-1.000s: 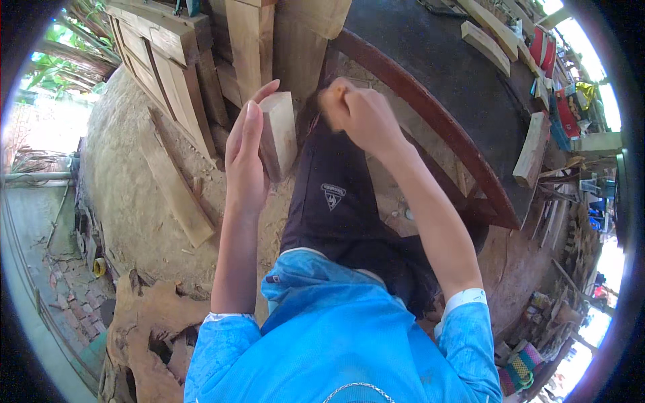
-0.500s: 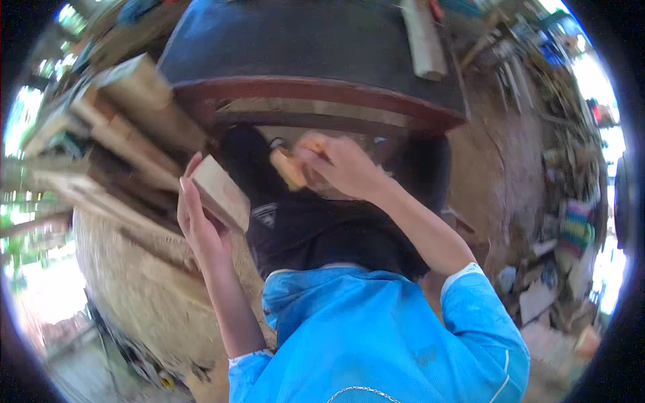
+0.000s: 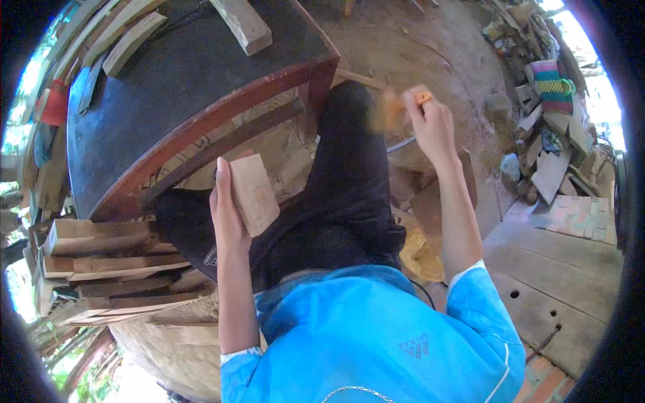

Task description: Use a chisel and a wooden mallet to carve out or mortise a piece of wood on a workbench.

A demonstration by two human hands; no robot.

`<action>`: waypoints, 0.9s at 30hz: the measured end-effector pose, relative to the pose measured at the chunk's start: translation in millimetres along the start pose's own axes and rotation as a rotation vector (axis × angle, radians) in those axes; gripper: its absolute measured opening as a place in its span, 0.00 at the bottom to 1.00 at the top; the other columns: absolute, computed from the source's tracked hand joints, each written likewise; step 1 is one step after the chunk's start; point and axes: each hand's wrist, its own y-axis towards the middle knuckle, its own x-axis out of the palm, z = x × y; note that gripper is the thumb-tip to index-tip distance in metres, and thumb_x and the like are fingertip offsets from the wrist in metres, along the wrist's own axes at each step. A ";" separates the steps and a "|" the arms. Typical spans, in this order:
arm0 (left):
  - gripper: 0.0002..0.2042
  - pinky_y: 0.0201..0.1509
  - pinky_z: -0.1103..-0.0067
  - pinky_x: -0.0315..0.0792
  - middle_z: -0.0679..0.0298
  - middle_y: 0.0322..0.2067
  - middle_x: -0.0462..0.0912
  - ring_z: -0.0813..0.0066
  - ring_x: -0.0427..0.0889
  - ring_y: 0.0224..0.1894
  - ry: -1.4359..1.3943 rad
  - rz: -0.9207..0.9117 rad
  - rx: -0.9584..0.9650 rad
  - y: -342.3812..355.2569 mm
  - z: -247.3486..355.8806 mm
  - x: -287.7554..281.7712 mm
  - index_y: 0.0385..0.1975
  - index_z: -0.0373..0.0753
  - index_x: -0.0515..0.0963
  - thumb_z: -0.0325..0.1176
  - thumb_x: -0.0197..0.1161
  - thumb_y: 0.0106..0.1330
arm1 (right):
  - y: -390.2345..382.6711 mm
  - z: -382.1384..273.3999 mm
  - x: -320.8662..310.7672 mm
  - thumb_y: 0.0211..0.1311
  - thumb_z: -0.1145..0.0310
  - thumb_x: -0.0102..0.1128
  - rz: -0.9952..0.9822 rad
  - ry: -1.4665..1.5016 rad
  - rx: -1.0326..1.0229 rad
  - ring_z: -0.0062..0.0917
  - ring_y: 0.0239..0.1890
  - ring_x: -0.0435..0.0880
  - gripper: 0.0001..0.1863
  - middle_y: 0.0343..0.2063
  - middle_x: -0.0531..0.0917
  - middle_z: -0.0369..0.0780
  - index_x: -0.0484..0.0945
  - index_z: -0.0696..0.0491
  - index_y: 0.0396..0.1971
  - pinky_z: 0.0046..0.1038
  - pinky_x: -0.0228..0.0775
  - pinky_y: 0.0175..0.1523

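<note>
Over the lap, between the spread knees, the left hand [image 3: 230,211] grips a pale wooden block [image 3: 255,195] — thumb along its left edge, other fingers mostly hidden. Right hand [image 3: 433,127] is closed round an orange thing [image 3: 388,113], too blurred to identify, held near the right knee and well apart from the block. Dark-topped table [image 3: 168,80] sits ahead, to the left. Handling advice: keep the block's broad face turned up, hold it firmly from the side, wrist steady — and keep the orange thing clear of the trouser leg [image 3: 346,148].
</note>
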 end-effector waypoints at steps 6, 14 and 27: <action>0.32 0.44 0.76 0.80 0.58 0.44 0.83 0.70 0.85 0.39 0.063 -0.008 0.061 4.8 8.0 -7.8 0.56 0.30 0.76 0.58 0.50 0.75 | -31.5 -81.5 23.7 0.71 0.61 0.56 -0.662 0.131 -0.057 0.26 0.28 0.83 0.14 0.25 0.83 0.40 0.81 0.55 0.33 0.28 0.74 0.35; 0.31 0.42 0.78 0.79 0.60 0.41 0.84 0.72 0.84 0.37 0.087 0.058 0.000 -0.1 0.4 -11.9 0.56 0.31 0.77 0.58 0.49 0.75 | -29.0 -79.5 4.4 0.67 0.67 0.58 -0.349 -0.291 -0.190 0.29 0.29 0.83 0.06 0.27 0.83 0.41 0.81 0.52 0.38 0.29 0.74 0.37; 0.32 0.52 0.76 0.76 0.58 0.43 0.85 0.70 0.84 0.44 0.234 -0.239 -0.283 22.6 -28.4 33.3 0.58 0.36 0.77 0.60 0.40 0.77 | -24.4 -36.2 -42.9 0.75 0.61 0.51 -0.396 0.277 0.231 0.21 0.24 0.80 0.15 0.23 0.82 0.35 0.79 0.56 0.34 0.26 0.70 0.32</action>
